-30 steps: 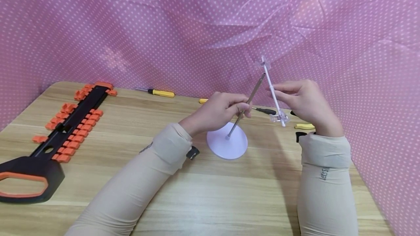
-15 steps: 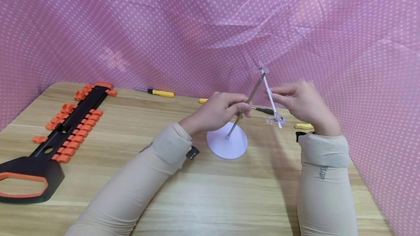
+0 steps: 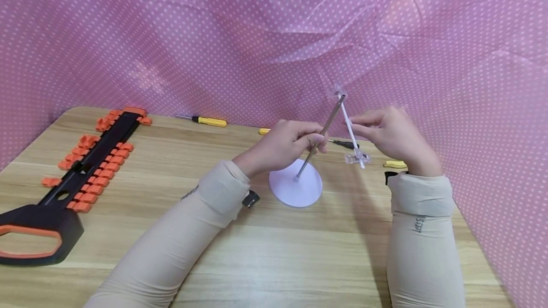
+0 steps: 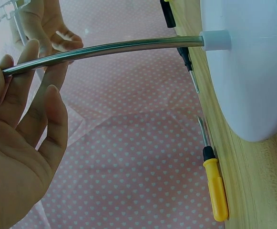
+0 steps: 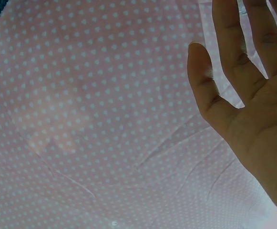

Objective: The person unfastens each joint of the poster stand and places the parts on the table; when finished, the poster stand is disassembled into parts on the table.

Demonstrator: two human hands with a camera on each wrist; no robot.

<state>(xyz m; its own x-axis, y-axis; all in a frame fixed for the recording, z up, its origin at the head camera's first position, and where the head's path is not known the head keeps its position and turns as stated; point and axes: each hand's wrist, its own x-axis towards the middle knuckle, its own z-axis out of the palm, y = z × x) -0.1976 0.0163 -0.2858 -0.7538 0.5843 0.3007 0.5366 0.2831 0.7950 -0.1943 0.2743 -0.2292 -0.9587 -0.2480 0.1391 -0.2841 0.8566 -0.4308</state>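
Observation:
In the head view my left hand [image 3: 291, 144] pinches a thin metal rod [image 3: 334, 112], which leans up to the right from a round white base [image 3: 295, 193] on the table. My right hand [image 3: 391, 133] pinches a slim white bar [image 3: 351, 133] near its middle. Clear plastic clips [image 3: 357, 158] sit at both ends of this bar. The rod's tip overlaps the bar's upper part; whether they touch I cannot tell. The left wrist view shows the rod [image 4: 128, 46] joining a collar on the base [image 4: 252, 71]. In the right wrist view, the bar is out of sight behind the fingers.
A black rail with orange clips [image 3: 116, 159] lies at the left. Along the back edge are a yellow-handled screwdriver [image 3: 211, 121] and a dark screwdriver [image 3: 344, 144]. A small black object [image 3: 251, 198] lies by the left sleeve. Pink dotted cloth [image 3: 214, 37] hangs behind.
My right hand has moved slightly left, bringing the white bar left and a little lower, closer to the rod's tip. The left hand, rod and base have stayed nearly still.

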